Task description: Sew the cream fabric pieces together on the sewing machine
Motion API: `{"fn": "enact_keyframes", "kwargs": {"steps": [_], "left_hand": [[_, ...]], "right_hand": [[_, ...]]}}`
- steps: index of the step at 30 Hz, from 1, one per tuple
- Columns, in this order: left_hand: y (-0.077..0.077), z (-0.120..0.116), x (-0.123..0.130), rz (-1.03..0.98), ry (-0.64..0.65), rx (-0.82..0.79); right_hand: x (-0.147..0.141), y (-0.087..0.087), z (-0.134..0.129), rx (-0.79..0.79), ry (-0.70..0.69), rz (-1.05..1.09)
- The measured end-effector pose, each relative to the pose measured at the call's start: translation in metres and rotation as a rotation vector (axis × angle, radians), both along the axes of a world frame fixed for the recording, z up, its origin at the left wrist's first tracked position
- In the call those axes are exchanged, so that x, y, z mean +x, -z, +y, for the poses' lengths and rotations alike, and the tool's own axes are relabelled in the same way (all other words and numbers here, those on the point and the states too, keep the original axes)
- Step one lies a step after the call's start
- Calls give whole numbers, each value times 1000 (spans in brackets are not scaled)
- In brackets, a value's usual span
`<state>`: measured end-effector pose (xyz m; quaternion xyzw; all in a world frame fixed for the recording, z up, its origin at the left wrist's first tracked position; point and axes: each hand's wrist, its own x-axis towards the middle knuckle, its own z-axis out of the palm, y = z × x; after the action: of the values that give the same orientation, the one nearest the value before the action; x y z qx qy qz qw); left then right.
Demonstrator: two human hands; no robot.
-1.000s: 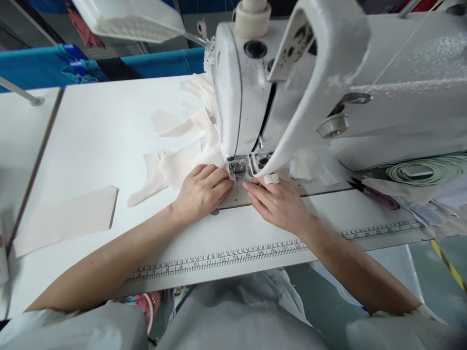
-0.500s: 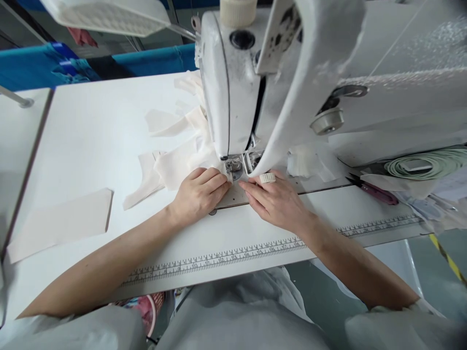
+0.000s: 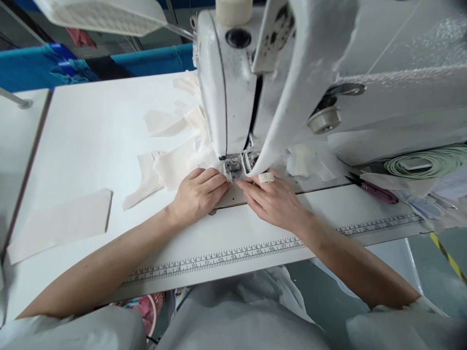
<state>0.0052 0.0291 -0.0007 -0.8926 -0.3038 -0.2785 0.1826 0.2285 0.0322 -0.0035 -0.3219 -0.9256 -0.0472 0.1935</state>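
Observation:
A white sewing machine point(image 3: 233, 87) stands over the table, its presser foot point(image 3: 232, 166) low on the metal plate. Just left of the foot, my left hand point(image 3: 200, 194) is closed, fingers curled on the edge of a pale fabric piece point(image 3: 178, 163). To the right of the foot lies my right hand point(image 3: 275, 200), its fingers stretched out toward the foot and the fingertips close to the plate. Whether fabric lies beneath those fingers, I cannot tell. A white ribbed ring-like piece point(image 3: 266, 177) sits on a finger of this hand.
Another pale fabric piece point(image 3: 63, 226) lies at the left. Dark-red handled snips point(image 3: 375, 190), a coil of light green strip point(image 3: 426, 160) and cloth scraps are at the right. A printed ruler point(image 3: 233, 259) runs along the front edge. A basket point(image 3: 156, 306) stands below.
The view has shifted very slightly, with the machine a little further left. Both hands keep nearly the same place by the presser foot.

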Motion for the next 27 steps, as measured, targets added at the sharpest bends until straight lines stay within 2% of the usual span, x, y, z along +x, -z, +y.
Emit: {"fn": "enact_keyframes", "kwargs": {"steps": [6,13,19,27], "left_hand": [[3,0,-2,3,3,-30],[4,-2,-3,-20,15,-100],[4,-5,-6,-29,11,-201],[2,-8,-8,-25,-6,-201]], "right_hand": [[-5,4,4,-143,37,-21],[-5,2,4,-186,28,-30],[-1,1,3,-191,-1,-16],[-2,-6,-2,-104,-23,-98]]}}
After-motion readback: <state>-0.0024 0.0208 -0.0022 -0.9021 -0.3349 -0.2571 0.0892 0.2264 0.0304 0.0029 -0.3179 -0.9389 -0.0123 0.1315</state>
